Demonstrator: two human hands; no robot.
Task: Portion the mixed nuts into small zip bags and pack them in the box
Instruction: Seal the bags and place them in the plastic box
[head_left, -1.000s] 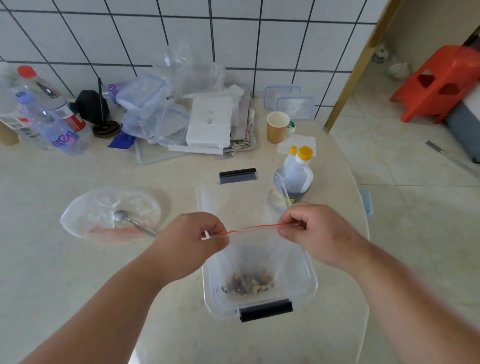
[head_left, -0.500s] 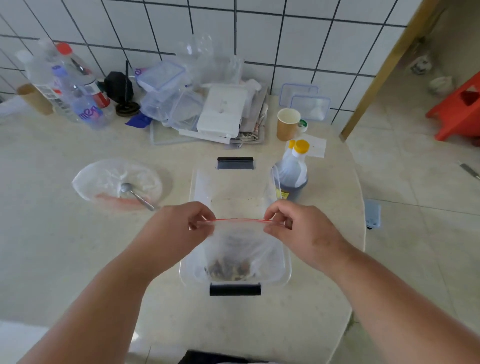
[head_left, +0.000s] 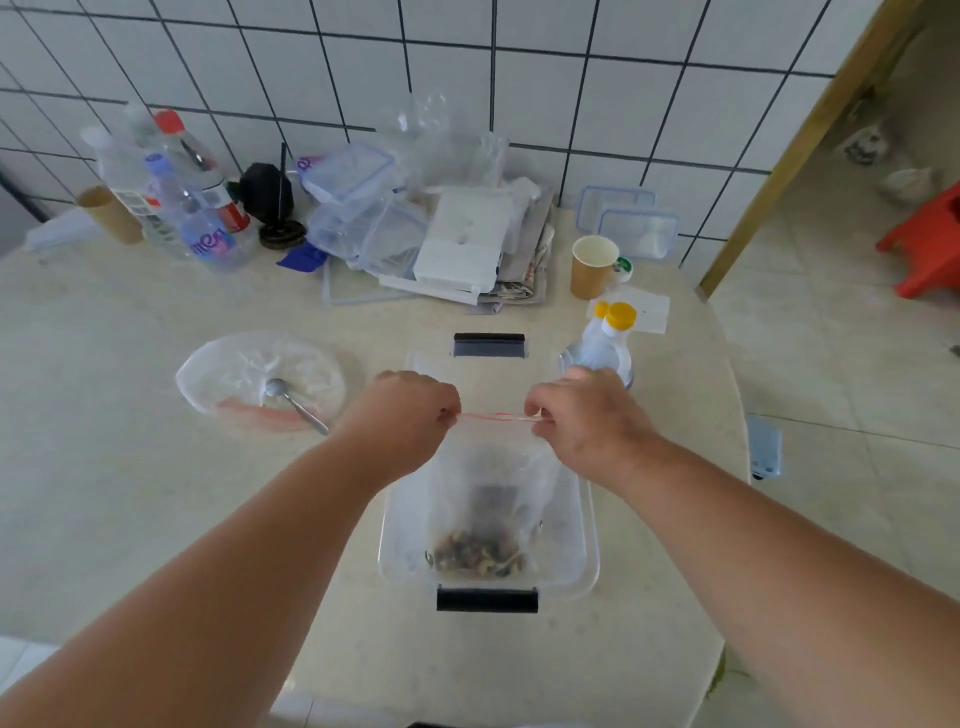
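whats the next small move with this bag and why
Probably lower the bag into the box. The left hand and right hand pinch its red zip strip at both ends, pulled into a thin flat line that looks closed, and the nuts hang at the bottom, right over the box.

Small clear zip bag (head_left: 488, 488) with red seal strip, hanging upright over the box, top edge stretched taut, mixed nuts (head_left: 475, 556) heaped in its bottom, clear plastic box (head_left: 584, 525) with black handles, open, on the bench
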